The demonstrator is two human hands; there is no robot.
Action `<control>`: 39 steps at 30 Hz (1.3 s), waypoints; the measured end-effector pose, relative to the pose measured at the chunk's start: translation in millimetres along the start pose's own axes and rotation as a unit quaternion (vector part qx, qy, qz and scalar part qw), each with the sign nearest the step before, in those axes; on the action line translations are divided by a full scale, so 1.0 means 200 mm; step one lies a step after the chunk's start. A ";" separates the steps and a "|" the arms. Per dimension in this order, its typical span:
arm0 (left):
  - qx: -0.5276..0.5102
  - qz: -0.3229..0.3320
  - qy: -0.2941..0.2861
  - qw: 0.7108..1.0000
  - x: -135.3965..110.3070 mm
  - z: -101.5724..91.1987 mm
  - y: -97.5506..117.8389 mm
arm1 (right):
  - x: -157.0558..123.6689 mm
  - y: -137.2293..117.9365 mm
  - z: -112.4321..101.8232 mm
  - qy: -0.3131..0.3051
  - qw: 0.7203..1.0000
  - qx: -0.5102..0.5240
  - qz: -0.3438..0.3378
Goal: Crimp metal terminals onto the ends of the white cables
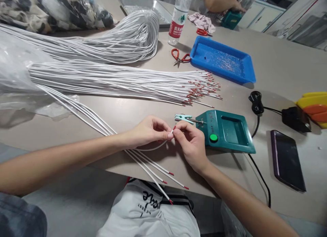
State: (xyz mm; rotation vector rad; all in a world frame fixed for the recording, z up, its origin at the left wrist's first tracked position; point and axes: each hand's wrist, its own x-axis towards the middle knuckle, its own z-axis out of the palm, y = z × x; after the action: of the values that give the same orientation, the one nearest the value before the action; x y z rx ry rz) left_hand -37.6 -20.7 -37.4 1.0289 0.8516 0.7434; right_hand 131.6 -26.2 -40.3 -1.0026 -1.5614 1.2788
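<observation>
Between the fingertips of both hands is the red end of a white cable (163,145). My left hand (150,131) pinches the white sheath just behind that end. Thumb and forefinger of my right hand (190,141) close on the red tip from the other side. Several loose white cables (143,162) pass under my left wrist, their red ends pointing toward my lap. Right of my right hand sits a green device (227,131) with a bright green button (213,138). A pale teal clip (184,119) projects from its left side.
Behind my hands lies a thick bundle of white cables (114,80), with a looped bundle (133,36) beyond. Farther back are a blue tray (222,60), red-handled snips (180,56) and a bottle (176,26). A phone (287,160) lies at right. Another person's arm (221,2) is at the back.
</observation>
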 end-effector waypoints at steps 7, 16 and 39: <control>0.084 0.042 -0.034 0.995 -0.01 0.00 0.01 | -0.01 0.02 0.00 -0.013 0.999 -0.029 -0.018; 0.081 0.041 0.028 0.996 -0.02 0.00 0.02 | -0.03 0.05 0.00 0.008 0.991 -0.114 -0.068; 0.088 -0.010 0.069 0.994 0.00 0.01 0.01 | 0.00 0.07 -0.01 0.029 0.970 -0.162 -0.178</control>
State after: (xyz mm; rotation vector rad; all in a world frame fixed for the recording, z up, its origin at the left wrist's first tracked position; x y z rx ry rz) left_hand -36.2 -21.7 -34.1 1.1327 1.0593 0.7386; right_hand 134.1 -23.7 -53.3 -0.8916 -1.8429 0.7578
